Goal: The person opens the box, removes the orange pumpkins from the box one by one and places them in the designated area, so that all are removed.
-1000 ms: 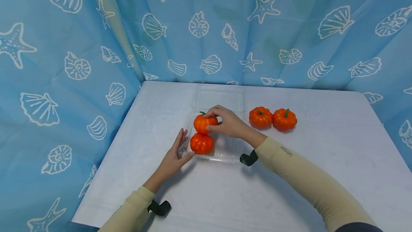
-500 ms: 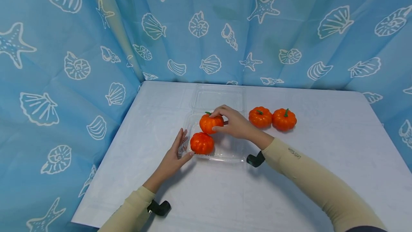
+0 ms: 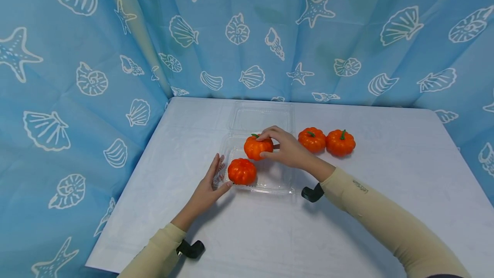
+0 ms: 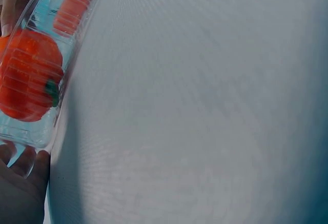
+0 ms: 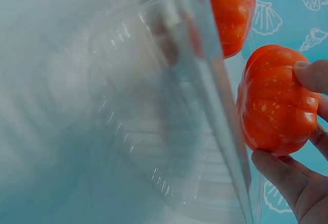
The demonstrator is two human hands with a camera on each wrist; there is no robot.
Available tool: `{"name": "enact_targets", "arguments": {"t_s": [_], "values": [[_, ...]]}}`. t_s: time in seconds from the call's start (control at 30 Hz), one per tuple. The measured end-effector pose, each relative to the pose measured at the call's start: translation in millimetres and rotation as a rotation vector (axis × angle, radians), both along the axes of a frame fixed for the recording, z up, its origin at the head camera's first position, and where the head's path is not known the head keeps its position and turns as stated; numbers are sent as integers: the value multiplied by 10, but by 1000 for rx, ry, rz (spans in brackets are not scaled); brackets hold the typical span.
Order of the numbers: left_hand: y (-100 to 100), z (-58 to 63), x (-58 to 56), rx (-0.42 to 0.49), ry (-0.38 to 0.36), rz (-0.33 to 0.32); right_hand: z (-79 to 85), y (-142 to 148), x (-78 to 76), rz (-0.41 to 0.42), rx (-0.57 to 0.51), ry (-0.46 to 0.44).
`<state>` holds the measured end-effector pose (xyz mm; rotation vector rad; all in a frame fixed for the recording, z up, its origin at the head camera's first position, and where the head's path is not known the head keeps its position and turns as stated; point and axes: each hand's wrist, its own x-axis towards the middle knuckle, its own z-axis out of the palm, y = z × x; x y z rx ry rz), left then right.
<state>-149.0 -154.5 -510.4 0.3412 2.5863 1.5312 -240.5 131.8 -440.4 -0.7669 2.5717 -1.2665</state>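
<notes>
My right hand point(image 3: 287, 151) grips an orange toy pumpkin point(image 3: 256, 147) with a green stem, fingers on top and thumb on the near side. It is over the left-middle part of a clear plastic clamshell box point(image 3: 274, 182). A second orange pumpkin point(image 3: 242, 171) sits in the box's front left corner. My left hand point(image 3: 204, 194) touches the box's left side, fingers straight and thumb at the front edge. Through the clear wall, the left wrist view shows the corner pumpkin point(image 4: 31, 75). In the right wrist view, fingertips and thumb hold the gripped pumpkin point(image 5: 277, 101).
Behind the box its clear lid point(image 3: 262, 117) lies folded back. Two more orange pumpkins point(image 3: 311, 140) point(image 3: 341, 143) stand side by side to the right of the box. A white-covered table point(image 3: 386, 192) carries everything. A blue shell-print curtain point(image 3: 239, 63) hangs at the back and left.
My right hand has shifted to the right with its pumpkin, opening a small gap from the corner pumpkin. My left hand has stayed in place.
</notes>
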Motion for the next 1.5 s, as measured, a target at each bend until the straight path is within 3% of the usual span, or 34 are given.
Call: {"name": "enact_targets", "arguments": {"t_s": [1.07,1.5], "values": [[7,-20,-6,-11,-17,15,5,425,180,-62,-38,68],[1,-31,-6,-7,-14,13,39,631,317,-113,13,194]]}}
